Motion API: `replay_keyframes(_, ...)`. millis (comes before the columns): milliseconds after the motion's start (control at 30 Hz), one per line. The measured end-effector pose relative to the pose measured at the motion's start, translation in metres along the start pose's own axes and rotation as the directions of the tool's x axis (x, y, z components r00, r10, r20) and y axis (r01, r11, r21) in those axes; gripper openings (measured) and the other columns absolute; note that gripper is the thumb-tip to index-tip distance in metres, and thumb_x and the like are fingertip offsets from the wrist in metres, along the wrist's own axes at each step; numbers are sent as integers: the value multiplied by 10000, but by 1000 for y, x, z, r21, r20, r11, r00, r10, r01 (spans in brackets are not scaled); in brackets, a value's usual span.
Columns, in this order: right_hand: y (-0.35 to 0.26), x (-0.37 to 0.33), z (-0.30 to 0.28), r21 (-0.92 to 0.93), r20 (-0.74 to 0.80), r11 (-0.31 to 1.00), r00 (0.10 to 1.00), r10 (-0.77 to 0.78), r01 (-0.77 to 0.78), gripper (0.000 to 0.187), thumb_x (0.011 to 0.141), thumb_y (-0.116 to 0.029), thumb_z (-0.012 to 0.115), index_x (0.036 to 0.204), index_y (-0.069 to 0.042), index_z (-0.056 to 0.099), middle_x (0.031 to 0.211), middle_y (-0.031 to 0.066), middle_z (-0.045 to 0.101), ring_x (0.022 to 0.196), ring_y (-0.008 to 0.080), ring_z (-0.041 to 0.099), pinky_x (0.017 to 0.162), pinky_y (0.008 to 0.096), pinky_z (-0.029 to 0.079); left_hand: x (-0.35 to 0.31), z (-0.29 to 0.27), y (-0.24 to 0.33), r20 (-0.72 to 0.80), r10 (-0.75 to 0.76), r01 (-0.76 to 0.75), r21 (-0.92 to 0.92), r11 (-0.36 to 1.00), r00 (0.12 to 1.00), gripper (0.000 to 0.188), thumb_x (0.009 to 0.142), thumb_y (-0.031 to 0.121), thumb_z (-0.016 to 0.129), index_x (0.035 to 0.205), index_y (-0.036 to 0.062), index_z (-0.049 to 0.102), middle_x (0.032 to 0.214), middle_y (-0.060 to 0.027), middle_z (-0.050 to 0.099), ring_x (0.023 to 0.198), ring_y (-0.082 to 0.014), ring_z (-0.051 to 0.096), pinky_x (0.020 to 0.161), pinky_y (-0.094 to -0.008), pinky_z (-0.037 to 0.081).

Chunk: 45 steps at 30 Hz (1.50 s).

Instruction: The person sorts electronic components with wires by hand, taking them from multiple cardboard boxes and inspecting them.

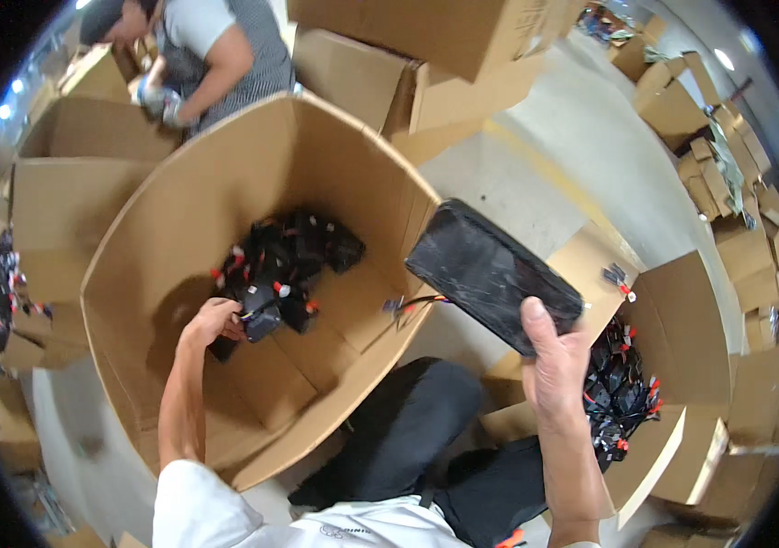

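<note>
My right hand (pixel 558 361) grips one end of a flat black battery pack (pixel 494 274) with a scuffed, shiny face. Thin coloured wires with a small plug (pixel 399 308) trail from it over the rim of a large open cardboard box (pixel 307 379). Down inside that box, my left hand (pixel 214 321) has its fingers closed at the edge of another black battery pack (pixel 262 321), by its wires. A heap of similar black packs (pixel 294 251) with red and white connectors lies around it; the fingertips are partly hidden.
A second carton (pixel 682 338) at right holds more black packs (pixel 622 393) with red plugs. A loose connector (pixel 622 281) lies on its flap. Beyond the large box, a person in a striped apron (pixel 257 64) bends over another carton (pixel 79 201). Stacked cartons (pixel 755 228) line the right.
</note>
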State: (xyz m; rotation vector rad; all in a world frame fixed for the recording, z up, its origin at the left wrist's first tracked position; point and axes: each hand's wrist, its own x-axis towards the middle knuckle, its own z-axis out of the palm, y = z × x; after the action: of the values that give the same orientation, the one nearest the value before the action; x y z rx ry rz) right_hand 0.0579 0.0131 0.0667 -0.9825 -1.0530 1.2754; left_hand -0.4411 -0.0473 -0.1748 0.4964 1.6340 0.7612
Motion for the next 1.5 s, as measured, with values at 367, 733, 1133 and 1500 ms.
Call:
replay_keyframes(367, -16, -24, 34, 207, -103, 947, 968, -230, 247, 294, 1026, -171, 532, 1267, -4, 530, 1090, 22, 621, 1002, 103, 564, 916, 261, 459, -225, 218, 194, 119, 802, -703, -418, 575, 585, 231, 958, 143, 534, 1023, -65, 611, 872, -146, 699, 688, -254, 714, 628, -373, 618)
replay_keyframes(733, -56, -82, -58, -69, 51, 801, 803, -593, 595, 962, 694, -339, 898, 1392, 29, 348, 1359, 225, 491, 1228, 319, 535, 1034, 402, 439, -262, 364, 144, 568, 680, -300, -622, 724, 463, 267, 1027, 191, 514, 1205, 1, 572, 1104, -122, 681, 976, -222, 686, 876, -405, 565)
replay_keyframes(1133, -94, -111, -135, -145, 16, 834, 844, -537, 533, 790, 794, -204, 836, 1408, 11, 386, 1261, 133, 552, 1154, 190, 547, 990, 335, 460, -288, 358, 181, 636, 751, -981, 54, 187, 178, 196, 981, 118, 524, 1023, -24, 651, 805, -100, 676, 808, -224, 692, 781, -344, 563)
replay_keyframes(1500, -63, -106, -205, -733, 498, 288, 775, -389, 616, 426, 819, -69, 732, 1207, 14, 578, 1325, 241, 541, 1217, 391, 543, 1003, 430, 466, -314, 405, 200, 192, 958, -853, -442, 276, 211, 837, 803, 318, 829, 1434, 5, 378, 1198, -101, 562, 1087, -190, 581, 950, -304, 475)
